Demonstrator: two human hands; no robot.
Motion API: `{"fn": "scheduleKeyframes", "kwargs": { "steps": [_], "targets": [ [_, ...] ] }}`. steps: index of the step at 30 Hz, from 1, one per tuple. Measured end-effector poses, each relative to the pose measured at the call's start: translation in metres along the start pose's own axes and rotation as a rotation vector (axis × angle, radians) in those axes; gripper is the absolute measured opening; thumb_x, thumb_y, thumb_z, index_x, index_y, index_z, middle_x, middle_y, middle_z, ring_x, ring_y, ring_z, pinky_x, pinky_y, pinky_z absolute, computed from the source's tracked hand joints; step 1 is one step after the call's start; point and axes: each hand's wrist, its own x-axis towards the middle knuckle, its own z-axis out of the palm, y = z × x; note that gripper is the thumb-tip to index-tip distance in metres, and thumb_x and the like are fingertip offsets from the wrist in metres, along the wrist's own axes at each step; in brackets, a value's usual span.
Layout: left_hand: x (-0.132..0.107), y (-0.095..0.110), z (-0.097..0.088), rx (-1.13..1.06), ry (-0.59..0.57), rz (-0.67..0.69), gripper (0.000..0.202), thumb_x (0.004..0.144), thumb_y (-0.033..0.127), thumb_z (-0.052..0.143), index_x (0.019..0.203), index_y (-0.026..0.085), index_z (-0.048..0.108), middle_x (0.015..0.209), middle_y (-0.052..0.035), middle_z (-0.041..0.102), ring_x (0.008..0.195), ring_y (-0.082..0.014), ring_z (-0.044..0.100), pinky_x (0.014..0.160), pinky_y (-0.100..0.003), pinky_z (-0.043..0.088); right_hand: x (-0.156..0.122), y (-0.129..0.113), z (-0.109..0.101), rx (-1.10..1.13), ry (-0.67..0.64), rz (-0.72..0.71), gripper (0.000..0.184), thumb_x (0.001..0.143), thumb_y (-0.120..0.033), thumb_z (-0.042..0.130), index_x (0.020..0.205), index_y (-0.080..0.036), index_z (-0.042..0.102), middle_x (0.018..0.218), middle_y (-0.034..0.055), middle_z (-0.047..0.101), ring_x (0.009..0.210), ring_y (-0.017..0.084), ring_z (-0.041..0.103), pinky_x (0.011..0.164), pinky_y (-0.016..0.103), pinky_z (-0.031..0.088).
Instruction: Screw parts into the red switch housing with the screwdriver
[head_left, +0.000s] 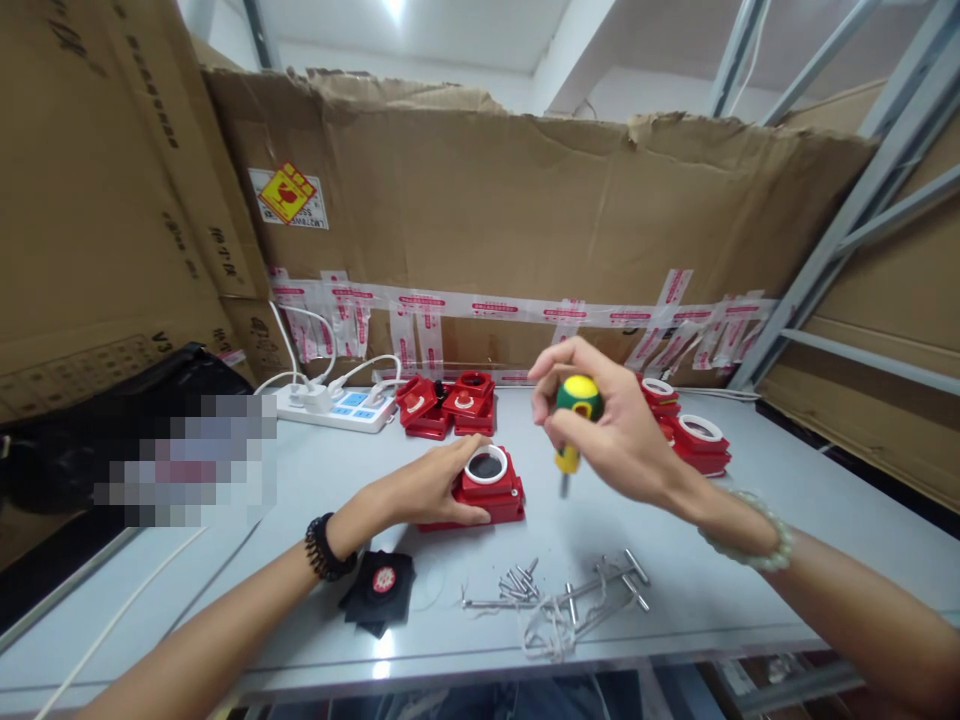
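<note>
My left hand (431,490) grips the left side of a red square housing (501,490) with a white ring and dark round opening on top, holding it against the grey table (750,560). My right hand (607,425) is closed around a short screwdriver (574,415) with a green and yellow handle, its tip pointing down just right of the housing. A black bead bracelet circles my left wrist and a pale bead bracelet my right.
Loose screws and metal pins (555,590) lie near the front edge. Black square parts (381,588) sit by my left forearm. More red housings (448,405) stand behind and at the right (697,440). A white power strip (337,408) and cardboard walls (525,230) border the table.
</note>
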Motion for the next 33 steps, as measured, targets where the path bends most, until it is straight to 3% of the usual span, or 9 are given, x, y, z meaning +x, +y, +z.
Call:
{"fn": "scheduleKeyframes", "kwargs": {
  "steps": [3,7,10,13,19,25,33],
  "targets": [
    [0.000,0.000,0.000,-0.010,-0.008,0.011,0.068,0.071,0.043,0.069,0.127,0.019,0.038,0.127,-0.0139,0.048,0.111,-0.0297,0.051,0.092,-0.039,0.042,-0.011,0.014,0.007,-0.341,-0.148,0.022,0.003,0.072,-0.018,0.057,0.074,-0.017,0.058,0.056,-0.0049,0.051,0.048,0.007,0.040,0.048,0.022,0.032],
    [0.000,0.004,-0.001,-0.028,-0.009,-0.019,0.068,0.069,0.041,0.072,0.124,0.019,0.039,0.120,-0.0120,0.053,0.104,-0.0285,0.054,0.087,-0.038,0.044,-0.021,0.046,0.020,-0.604,-0.383,0.115,0.016,0.072,-0.034,0.065,0.075,-0.019,0.066,0.054,-0.0018,0.058,0.048,0.009,0.045,0.050,0.024,0.029],
    [0.000,0.005,-0.002,-0.020,-0.001,-0.035,0.067,0.067,0.042,0.073,0.122,0.019,0.041,0.117,-0.0114,0.054,0.102,-0.0287,0.055,0.085,-0.038,0.044,-0.025,0.062,0.025,-0.724,-0.400,0.122,0.023,0.070,-0.042,0.068,0.075,-0.020,0.067,0.061,0.0022,0.065,0.056,0.014,0.053,0.053,0.025,0.030],
    [0.000,0.005,-0.002,-0.022,-0.002,-0.034,0.065,0.068,0.042,0.072,0.121,0.019,0.041,0.116,-0.0112,0.054,0.101,-0.0284,0.055,0.085,-0.037,0.044,-0.027,0.070,0.028,-0.780,-0.408,0.115,0.018,0.073,-0.039,0.067,0.074,-0.020,0.067,0.064,0.0033,0.067,0.059,0.016,0.055,0.055,0.025,0.030],
    [0.001,0.004,-0.001,-0.031,0.001,-0.021,0.067,0.068,0.040,0.072,0.122,0.019,0.040,0.120,-0.0117,0.052,0.105,-0.0284,0.053,0.089,-0.037,0.043,-0.028,0.072,0.027,-0.765,-0.435,0.108,0.013,0.080,-0.028,0.058,0.076,-0.019,0.066,0.065,0.0032,0.067,0.060,0.015,0.055,0.057,0.025,0.031],
    [0.001,0.005,-0.002,-0.027,0.000,-0.027,0.063,0.067,0.041,0.072,0.118,0.018,0.043,0.114,-0.0106,0.055,0.099,-0.0277,0.055,0.085,-0.037,0.044,-0.027,0.069,0.033,-0.801,-0.455,0.160,0.012,0.075,-0.021,0.055,0.071,-0.016,0.065,0.067,0.0057,0.068,0.060,0.015,0.057,0.057,0.025,0.031],
    [0.001,0.004,-0.002,-0.033,-0.004,-0.036,0.068,0.067,0.042,0.072,0.123,0.017,0.041,0.118,-0.0123,0.053,0.103,-0.0289,0.054,0.087,-0.038,0.043,-0.027,0.062,0.032,-0.878,-0.451,0.218,0.021,0.077,-0.037,0.060,0.072,-0.018,0.064,0.069,0.0070,0.068,0.066,0.019,0.060,0.056,0.027,0.030]
  ]
}}
